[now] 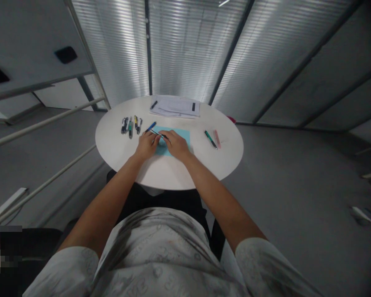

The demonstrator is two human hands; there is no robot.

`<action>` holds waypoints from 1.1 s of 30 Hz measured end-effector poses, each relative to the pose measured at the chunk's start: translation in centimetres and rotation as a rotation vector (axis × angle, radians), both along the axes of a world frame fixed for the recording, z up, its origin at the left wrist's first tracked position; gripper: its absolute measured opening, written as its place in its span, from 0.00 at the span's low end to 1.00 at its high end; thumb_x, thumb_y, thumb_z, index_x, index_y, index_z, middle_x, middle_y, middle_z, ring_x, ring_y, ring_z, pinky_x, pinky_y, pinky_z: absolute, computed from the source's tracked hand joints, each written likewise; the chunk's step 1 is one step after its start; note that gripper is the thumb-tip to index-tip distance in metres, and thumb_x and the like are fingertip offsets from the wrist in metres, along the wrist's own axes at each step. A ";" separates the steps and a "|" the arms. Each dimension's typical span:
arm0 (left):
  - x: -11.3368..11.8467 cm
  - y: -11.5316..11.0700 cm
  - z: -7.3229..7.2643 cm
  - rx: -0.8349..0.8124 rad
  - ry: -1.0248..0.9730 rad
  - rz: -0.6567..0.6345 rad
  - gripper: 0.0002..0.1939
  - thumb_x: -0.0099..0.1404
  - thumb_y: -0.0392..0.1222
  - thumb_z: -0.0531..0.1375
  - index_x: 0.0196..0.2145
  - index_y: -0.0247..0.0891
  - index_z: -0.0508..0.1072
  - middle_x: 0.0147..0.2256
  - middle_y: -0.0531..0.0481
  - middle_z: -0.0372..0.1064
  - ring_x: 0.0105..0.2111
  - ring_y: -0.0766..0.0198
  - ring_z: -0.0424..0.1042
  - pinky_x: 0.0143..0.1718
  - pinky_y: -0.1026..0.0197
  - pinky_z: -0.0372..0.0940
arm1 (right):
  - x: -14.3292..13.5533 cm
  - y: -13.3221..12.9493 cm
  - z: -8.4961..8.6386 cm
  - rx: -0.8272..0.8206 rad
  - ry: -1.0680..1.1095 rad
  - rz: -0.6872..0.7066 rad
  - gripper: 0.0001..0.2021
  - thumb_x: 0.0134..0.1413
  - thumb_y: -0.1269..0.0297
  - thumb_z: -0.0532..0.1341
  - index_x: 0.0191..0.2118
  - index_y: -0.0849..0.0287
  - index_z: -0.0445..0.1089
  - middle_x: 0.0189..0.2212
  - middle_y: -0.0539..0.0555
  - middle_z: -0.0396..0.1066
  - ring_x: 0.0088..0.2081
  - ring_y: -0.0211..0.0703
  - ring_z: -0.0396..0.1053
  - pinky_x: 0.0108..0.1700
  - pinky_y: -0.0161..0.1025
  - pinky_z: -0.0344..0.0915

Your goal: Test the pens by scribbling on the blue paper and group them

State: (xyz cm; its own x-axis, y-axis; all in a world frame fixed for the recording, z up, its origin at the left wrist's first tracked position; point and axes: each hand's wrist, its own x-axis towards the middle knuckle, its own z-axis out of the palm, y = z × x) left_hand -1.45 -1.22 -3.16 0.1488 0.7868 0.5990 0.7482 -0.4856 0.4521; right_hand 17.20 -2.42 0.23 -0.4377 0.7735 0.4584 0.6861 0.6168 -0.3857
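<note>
My left hand (146, 145) and my right hand (177, 144) are close together over a light blue sheet (182, 134) on a round white table. Both have their fingers closed in a pinch. Between them runs a thin, pale-and-dark pen part (155, 132), slim like a refill, its near end hidden by my fingers. A short dark pen piece (164, 136) shows at my right fingertips; whether it joins the thin part I cannot tell. Just beyond my left fingers lies a blue pen piece (151, 126).
Several pens (130, 127) lie left on the white table (163, 175). At right are a green-and-black pen (210, 139) and a pinkish translucent strip (217, 139). Stacked papers (174, 107) with dark small items sit at the far edge. A white rail (49, 121) runs along the left.
</note>
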 end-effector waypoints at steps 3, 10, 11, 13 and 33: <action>-0.4 0.3 0.1 0.005 -0.131 -0.055 0.14 0.73 0.46 0.57 0.31 0.39 0.75 0.32 0.46 0.72 0.38 0.56 0.72 0.49 0.48 0.67 | -0.3 -0.1 -0.1 -0.006 0.007 0.046 0.21 0.73 0.67 0.50 0.64 0.44 0.68 0.56 0.53 0.73 0.57 0.47 0.70 0.60 0.46 0.69; -0.1 -0.6 1.0 -0.101 -0.442 -0.067 0.21 0.72 0.56 0.57 0.31 0.39 0.76 0.30 0.47 0.76 0.33 0.58 0.74 0.42 0.54 0.68 | 0.1 -0.5 0.4 -0.051 -0.008 -0.029 0.20 0.76 0.55 0.49 0.64 0.48 0.68 0.58 0.54 0.73 0.58 0.46 0.70 0.60 0.42 0.67; 0.0 -0.7 1.2 -0.115 -0.490 -0.064 0.21 0.71 0.57 0.57 0.31 0.38 0.77 0.31 0.46 0.77 0.34 0.58 0.75 0.41 0.55 0.68 | 0.1 -0.6 0.5 -0.071 -0.024 -0.046 0.21 0.76 0.55 0.47 0.64 0.48 0.69 0.59 0.53 0.73 0.59 0.45 0.70 0.60 0.42 0.67; 0.2 -0.8 1.4 -0.143 -0.579 -0.066 0.22 0.70 0.59 0.58 0.32 0.38 0.77 0.32 0.46 0.79 0.33 0.59 0.75 0.40 0.56 0.68 | 0.2 -0.7 0.8 -0.107 -0.060 -0.065 0.21 0.77 0.55 0.46 0.63 0.46 0.70 0.59 0.51 0.74 0.59 0.45 0.71 0.60 0.41 0.67; -0.4 0.1 0.7 -0.187 -0.772 -0.111 0.21 0.68 0.59 0.60 0.37 0.37 0.78 0.33 0.45 0.80 0.27 0.65 0.72 0.35 0.59 0.69 | 0.4 0.1 -0.1 -0.138 -0.019 0.022 0.20 0.76 0.55 0.46 0.57 0.53 0.72 0.52 0.53 0.78 0.52 0.44 0.74 0.53 0.38 0.65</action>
State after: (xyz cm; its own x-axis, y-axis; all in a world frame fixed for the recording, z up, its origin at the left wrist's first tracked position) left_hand -1.85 -1.11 -2.45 -0.1705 0.8891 0.4247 0.1432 -0.4041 0.9034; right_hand 17.61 -2.37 0.16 -0.4625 0.8188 0.3400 0.6811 0.5737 -0.4549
